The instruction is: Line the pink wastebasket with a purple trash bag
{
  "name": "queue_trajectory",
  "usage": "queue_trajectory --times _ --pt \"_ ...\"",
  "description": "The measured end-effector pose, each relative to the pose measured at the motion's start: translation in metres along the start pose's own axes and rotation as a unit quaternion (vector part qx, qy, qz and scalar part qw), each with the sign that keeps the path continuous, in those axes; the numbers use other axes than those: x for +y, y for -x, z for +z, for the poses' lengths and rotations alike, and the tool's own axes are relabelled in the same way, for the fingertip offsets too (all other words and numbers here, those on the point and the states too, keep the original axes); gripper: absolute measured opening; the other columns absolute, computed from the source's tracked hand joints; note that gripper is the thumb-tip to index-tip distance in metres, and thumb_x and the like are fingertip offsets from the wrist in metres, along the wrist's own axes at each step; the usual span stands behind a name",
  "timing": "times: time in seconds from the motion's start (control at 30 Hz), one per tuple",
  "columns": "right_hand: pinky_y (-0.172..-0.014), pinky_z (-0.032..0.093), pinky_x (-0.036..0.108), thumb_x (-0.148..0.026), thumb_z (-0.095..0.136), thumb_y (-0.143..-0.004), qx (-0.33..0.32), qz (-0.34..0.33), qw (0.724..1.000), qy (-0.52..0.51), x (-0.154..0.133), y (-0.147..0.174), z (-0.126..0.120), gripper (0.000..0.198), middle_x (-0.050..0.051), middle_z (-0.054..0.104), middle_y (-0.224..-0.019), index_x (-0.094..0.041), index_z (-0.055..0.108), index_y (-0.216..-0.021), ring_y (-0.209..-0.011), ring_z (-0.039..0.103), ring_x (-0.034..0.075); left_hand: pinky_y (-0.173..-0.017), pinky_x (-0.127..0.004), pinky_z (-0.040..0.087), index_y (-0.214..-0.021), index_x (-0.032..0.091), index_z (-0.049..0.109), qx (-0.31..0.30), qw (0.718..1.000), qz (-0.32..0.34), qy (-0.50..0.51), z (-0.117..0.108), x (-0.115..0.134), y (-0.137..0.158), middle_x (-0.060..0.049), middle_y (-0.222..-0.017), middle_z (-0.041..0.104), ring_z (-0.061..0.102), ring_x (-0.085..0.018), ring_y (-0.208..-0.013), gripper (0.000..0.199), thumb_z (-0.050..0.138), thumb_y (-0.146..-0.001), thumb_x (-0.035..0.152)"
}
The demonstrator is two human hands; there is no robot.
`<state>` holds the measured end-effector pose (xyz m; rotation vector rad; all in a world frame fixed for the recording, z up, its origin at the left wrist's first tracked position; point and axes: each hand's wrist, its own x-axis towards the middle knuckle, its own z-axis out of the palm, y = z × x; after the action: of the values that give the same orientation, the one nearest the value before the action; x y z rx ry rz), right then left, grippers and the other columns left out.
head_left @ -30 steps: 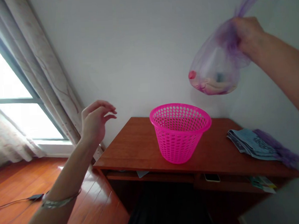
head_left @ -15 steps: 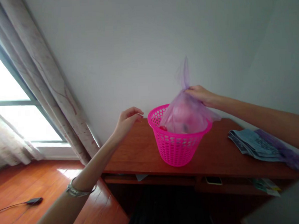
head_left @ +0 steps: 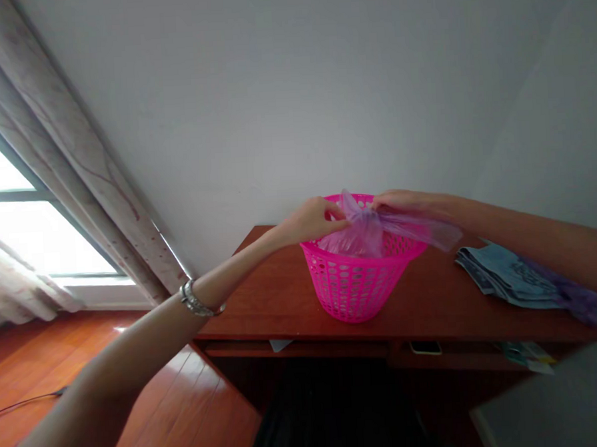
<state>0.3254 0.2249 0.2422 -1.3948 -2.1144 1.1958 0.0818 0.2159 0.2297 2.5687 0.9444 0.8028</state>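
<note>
The purple bag (head_left: 352, 244) has a wooden desk (head_left: 262, 292) beneath it, where a pink basket (head_left: 357, 290) stands; the bag sits inside, its gathered neck near the rim. The right hand (head_left: 402, 201) looks clamped on that neck; the left hand (head_left: 318, 219) meets it, grip unclear. The step seems to be settling the bag; next calls for releasing it gently. Dark markings on the folded blue cloth (head_left: 516, 275) are illegible.

Tallied one left hand (head_left: 314, 220) and one right hand (head_left: 406, 202), two in all; one pink basket (head_left: 352, 297); one purple bag (head_left: 363, 232); one bunched purple piece (head_left: 577, 301); one desk (head_left: 265, 308); one phone (head_left: 426, 347); one folded cloth stack (head_left: 511, 276), its layers too blurred to count.
</note>
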Motion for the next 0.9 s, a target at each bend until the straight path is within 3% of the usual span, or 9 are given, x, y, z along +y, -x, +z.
queue_trajectory --times 0.1,0.17,0.3,0.43,0.63,0.77,0.9 --pt "-0.046 0.042 0.024 -0.024 0.061 -0.069 -0.059 0.049 0.995 -0.056 -0.009 0.005 0.002 0.008 0.004 0.061 -0.061 -0.017 0.060 -0.065 -0.051 0.049 0.012 -0.056 -0.027 0.034 -0.066 0.014 0.071 -0.052 0.998 0.010 -0.019 0.010 0.004 -0.029 -0.001 -0.054 0.058 0.048 -0.013 -0.055 0.027 0.063 -0.075 0.037" --pt "-0.044 0.039 0.021 -0.018 0.060 -0.064 -0.073 0.012 0.997 -0.034 -0.011 0.006 0.003 0.002 0.003 0.061 -0.061 -0.018 0.062 -0.065 -0.051 0.046 0.010 -0.053 -0.027 0.031 -0.062 0.013 0.068 -0.063 0.998 0.003 -0.007 0.014 0.000 -0.044 0.000 -0.051 0.053 0.045 -0.012 -0.052 0.028 0.063 -0.074 0.037" --pt "-0.050 0.039 0.020 -0.019 0.054 -0.069 -0.074 -0.044 0.992 0.091 -0.008 0.008 -0.003 0.024 0.002 0.066 -0.075 -0.017 0.072 -0.085 -0.058 0.051 0.010 -0.054 -0.025 0.033 -0.070 0.012 0.070 -0.083 0.995 0.008 0.052 0.011 -0.015 -0.050 -0.001 -0.060 0.060 0.050 -0.012 -0.056 0.022 0.064 -0.071 0.033" --pt "-0.051 0.034 0.022 -0.029 0.051 -0.077 -0.032 -0.054 0.967 0.248 0.002 0.013 -0.016 0.029 0.001 0.062 -0.068 -0.015 0.075 -0.086 -0.056 0.046 0.009 -0.057 -0.024 0.036 -0.070 0.012 0.068 -0.092 0.996 0.011 0.003 -0.006 -0.029 -0.032 -0.003 -0.063 0.064 0.053 -0.012 -0.059 0.018 0.062 -0.070 0.029" --pt "-0.055 0.031 0.024 -0.040 0.058 -0.076 0.017 -0.028 0.959 0.281 0.013 0.023 -0.026 0.030 0.000 0.057 -0.062 -0.015 0.074 -0.079 -0.056 0.045 0.010 -0.060 -0.023 0.040 -0.079 0.013 0.067 -0.125 0.992 -0.021 -0.022 -0.032 -0.037 -0.008 -0.004 -0.076 0.068 0.059 -0.014 -0.068 0.015 0.058 -0.068 0.018" --pt "-0.057 0.034 0.025 -0.036 0.062 -0.071 0.126 -0.090 0.942 0.297 0.002 0.019 -0.009 0.023 0.000 0.055 -0.061 -0.015 0.069 -0.069 -0.059 0.047 0.012 -0.065 -0.025 0.045 -0.105 0.014 0.064 -0.099 0.987 -0.007 0.125 -0.013 -0.014 -0.014 -0.008 -0.098 0.070 0.063 -0.017 -0.081 0.037 0.066 -0.070 0.023" --pt "-0.067 0.043 0.027 -0.035 0.062 -0.069 0.181 -0.166 0.947 0.206 -0.007 0.013 0.008 0.024 0.003 0.065 -0.077 -0.014 0.069 -0.080 -0.072 0.057 0.016 -0.065 -0.026 0.047 -0.101 0.014 0.070 -0.097 0.976 0.019 0.195 0.009 0.004 -0.027 -0.004 -0.085 0.071 0.062 -0.015 -0.072 0.028 0.064 -0.076 0.026"
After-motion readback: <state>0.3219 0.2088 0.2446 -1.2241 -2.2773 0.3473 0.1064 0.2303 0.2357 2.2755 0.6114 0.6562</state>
